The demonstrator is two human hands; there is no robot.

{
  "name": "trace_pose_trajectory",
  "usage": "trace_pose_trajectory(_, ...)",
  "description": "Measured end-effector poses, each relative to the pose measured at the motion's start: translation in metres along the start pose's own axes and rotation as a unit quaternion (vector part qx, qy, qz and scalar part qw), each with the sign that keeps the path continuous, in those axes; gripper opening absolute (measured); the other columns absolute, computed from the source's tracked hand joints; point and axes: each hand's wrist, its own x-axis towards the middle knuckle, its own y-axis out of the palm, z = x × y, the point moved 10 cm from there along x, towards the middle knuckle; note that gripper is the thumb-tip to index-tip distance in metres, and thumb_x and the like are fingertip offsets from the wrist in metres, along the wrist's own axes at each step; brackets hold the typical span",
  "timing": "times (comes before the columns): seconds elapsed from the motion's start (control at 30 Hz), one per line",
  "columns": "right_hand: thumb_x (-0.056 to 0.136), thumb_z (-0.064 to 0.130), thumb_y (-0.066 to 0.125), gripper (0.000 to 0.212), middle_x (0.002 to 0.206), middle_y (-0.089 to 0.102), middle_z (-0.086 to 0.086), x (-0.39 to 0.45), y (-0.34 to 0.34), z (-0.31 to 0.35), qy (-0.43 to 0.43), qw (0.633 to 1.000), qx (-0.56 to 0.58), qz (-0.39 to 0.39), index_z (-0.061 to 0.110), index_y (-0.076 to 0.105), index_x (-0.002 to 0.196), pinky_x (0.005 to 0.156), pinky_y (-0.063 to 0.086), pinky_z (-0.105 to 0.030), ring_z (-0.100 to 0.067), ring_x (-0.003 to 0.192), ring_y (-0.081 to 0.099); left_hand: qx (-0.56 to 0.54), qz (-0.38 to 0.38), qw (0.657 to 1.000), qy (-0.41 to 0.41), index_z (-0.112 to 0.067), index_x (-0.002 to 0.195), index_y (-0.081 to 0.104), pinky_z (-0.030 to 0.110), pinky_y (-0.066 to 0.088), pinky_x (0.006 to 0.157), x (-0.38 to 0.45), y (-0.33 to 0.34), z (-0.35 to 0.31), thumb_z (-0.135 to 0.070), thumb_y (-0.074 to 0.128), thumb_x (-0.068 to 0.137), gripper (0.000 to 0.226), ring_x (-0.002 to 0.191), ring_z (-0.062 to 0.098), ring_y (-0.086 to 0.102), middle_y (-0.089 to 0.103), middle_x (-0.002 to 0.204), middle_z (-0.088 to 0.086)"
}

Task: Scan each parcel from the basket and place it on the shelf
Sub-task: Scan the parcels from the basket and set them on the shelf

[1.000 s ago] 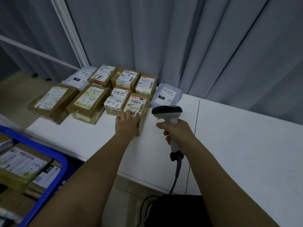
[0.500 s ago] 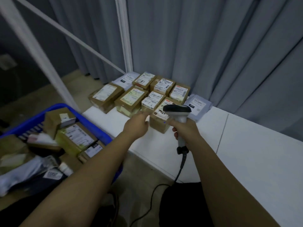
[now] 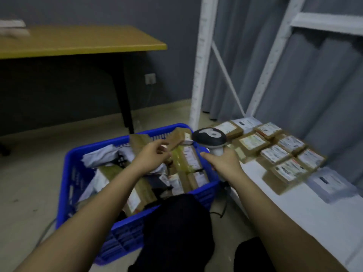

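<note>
Reaching over the blue basket [image 3: 68, 173], the left hand [image 3: 151, 156] hung just above the heaped parcels with its fingers loosely curled and nothing in them; half a second earlier it had been out at the near edge of the parcel rows on the shelf. The fingertips lay close to a small brown parcel [image 3: 177, 138] tilted up at the far side of the basket, though whether they touched it could not be told through the blur. The right hand [image 3: 225, 163] gripped the handle of the scanner [image 3: 209, 136], fingers wrapped round it, the dark head pointing up and away; it had come left from in front of the shelved parcels to sit between basket and shelf edge, its cable [image 3: 224, 205] trailing down toward the floor.

The view had swung left since the earlier frame, so the basket now filled the middle and the white shelf [image 3: 294, 213] lay along the right. On it the brown boxes [image 3: 282, 154] stood in the same rows, labels up, with a grey mailer [image 3: 332, 185] at the near end of them. More brown boxes and grey bags filled the basket. A yellow-topped surface [image 3: 78, 40] stood far left against the dark wall, and a white shelf upright [image 3: 200, 61] rose behind the basket.
</note>
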Motion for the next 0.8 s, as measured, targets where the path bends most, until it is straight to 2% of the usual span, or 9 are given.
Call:
trace_pose_trajectory(0.07, 0.08, 0.02, 0.076, 0.026, 0.078, 0.063, -0.001, 0.005, 0.037, 0.035, -0.051, 0.998, -0.029, 0.033, 0.011, 0.059, 0.098, 0.054, 0.046, -0.019, -0.012, 0.066, 0.058, 0.0, -0.047, 0.997, -0.055, -0.011, 0.126, 0.054, 0.029, 0.047, 0.085, -0.011, -0.037, 0.054, -0.021, 0.063, 0.091, 0.038, 0.104, 0.018, 0.058, 0.059, 0.11, 0.002)
trace_pose_trajectory(0.13, 0.079, 0.02, 0.076, 0.031, 0.08, 0.062, 0.001, 0.01, 0.075, 0.059, -0.077, 0.993, -0.051, 0.069, 0.013, 0.058, 0.103, 0.06, 0.044, -0.023, -0.017, 0.073, 0.058, -0.001, -0.094, 0.991, -0.097, -0.008, 0.123, 0.055, 0.03, 0.045, 0.083, -0.022, -0.065, 0.1, -0.023, 0.064, 0.089, 0.038, 0.107, 0.018, 0.057, 0.059, 0.112, 0.001)
trace_pose_trajectory(0.2, 0.08, 0.018, 0.075, 0.026, 0.074, 0.06, 0.007, 0.016, 0.112, 0.068, -0.083, 0.99, -0.055, 0.099, 0.018, 0.057, 0.098, 0.056, 0.04, -0.022, -0.013, 0.069, 0.056, -0.017, -0.138, 0.983, -0.123, -0.005, 0.12, 0.056, 0.027, 0.04, 0.079, -0.033, -0.084, 0.137, -0.016, 0.064, 0.089, 0.034, 0.104, 0.016, 0.055, 0.057, 0.109, 0.001)
trace_pose_trajectory(0.3, 0.081, 0.016, 0.075, 0.023, 0.075, 0.061, 0.004, 0.025, 0.163, 0.064, -0.057, 0.988, -0.039, 0.139, 0.014, 0.059, 0.098, 0.051, 0.039, -0.016, -0.009, 0.066, 0.055, -0.003, -0.204, 0.965, -0.163, -0.005, 0.134, 0.047, 0.027, 0.039, 0.085, -0.045, -0.108, 0.189, -0.016, 0.066, 0.088, 0.05, 0.117, 0.025, 0.052, 0.053, 0.13, 0.009)
trace_pose_trajectory(0.4, 0.082, 0.015, 0.074, 0.021, 0.066, 0.057, -0.001, 0.032, 0.206, 0.047, 0.001, 0.987, -0.005, 0.163, 0.008, 0.058, 0.094, 0.041, 0.039, -0.015, -0.011, 0.055, 0.052, 0.052, -0.261, 0.947, -0.178, -0.005, 0.142, 0.038, 0.037, 0.039, 0.096, -0.046, -0.13, 0.223, -0.021, 0.065, 0.089, 0.061, 0.127, 0.032, 0.043, 0.04, 0.143, 0.017)
trace_pose_trajectory(0.5, 0.083, 0.015, 0.075, 0.022, 0.065, 0.055, 0.001, 0.039, 0.241, 0.036, 0.014, 0.983, -0.01, 0.185, 0.011, 0.055, 0.093, 0.039, 0.038, -0.014, -0.011, 0.055, 0.051, 0.145, -0.249, 0.947, -0.14, -0.008, 0.149, 0.027, 0.041, 0.026, 0.111, -0.021, -0.136, 0.227, -0.016, 0.059, 0.092, 0.065, 0.143, 0.031, 0.02, 0.021, 0.156, 0.015)
trace_pose_trajectory(0.6, 0.084, 0.013, 0.073, 0.02, 0.067, 0.056, -0.003, 0.047, 0.26, 0.029, 0.014, 0.979, -0.016, 0.205, 0.01, 0.055, 0.094, 0.038, 0.039, -0.014, -0.013, 0.056, 0.052, 0.279, -0.179, 0.935, -0.127, -0.014, 0.152, 0.017, 0.039, 0.014, 0.118, 0.015, -0.132, 0.234, -0.024, 0.055, 0.094, 0.07, 0.147, 0.029, 0.009, 0.013, 0.159, 0.011)
trace_pose_trajectory(0.7, 0.084, 0.015, 0.073, 0.018, 0.067, 0.057, -0.003, 0.054, 0.265, 0.028, 0.009, 0.979, -0.033, 0.203, 0.016, 0.055, 0.081, 0.039, 0.04, -0.015, -0.012, 0.055, 0.053, 0.347, -0.141, 0.912, -0.169, -0.015, 0.15, 0.02, 0.04, 0.019, 0.116, 0.038, -0.131, 0.249, -0.028, 0.055, 0.094, 0.067, 0.143, 0.029, 0.02, 0.025, 0.154, 0.01)
trace_pose_trajectory(0.8, 0.083, 0.015, 0.074, 0.02, 0.067, 0.056, 0.0, 0.06, 0.263, 0.03, -0.005, 0.981, -0.045, 0.191, 0.019, 0.055, 0.08, 0.05, 0.041, -0.022, -0.012, 0.057, 0.052, 0.413, -0.131, 0.882, -0.184, -0.015, 0.14, 0.036, 0.041, 0.034, 0.107, 0.048, -0.134, 0.249, -0.015, 0.05, 0.094, 0.048, 0.129, 0.03, 0.041, 0.044, 0.14, 0.01)
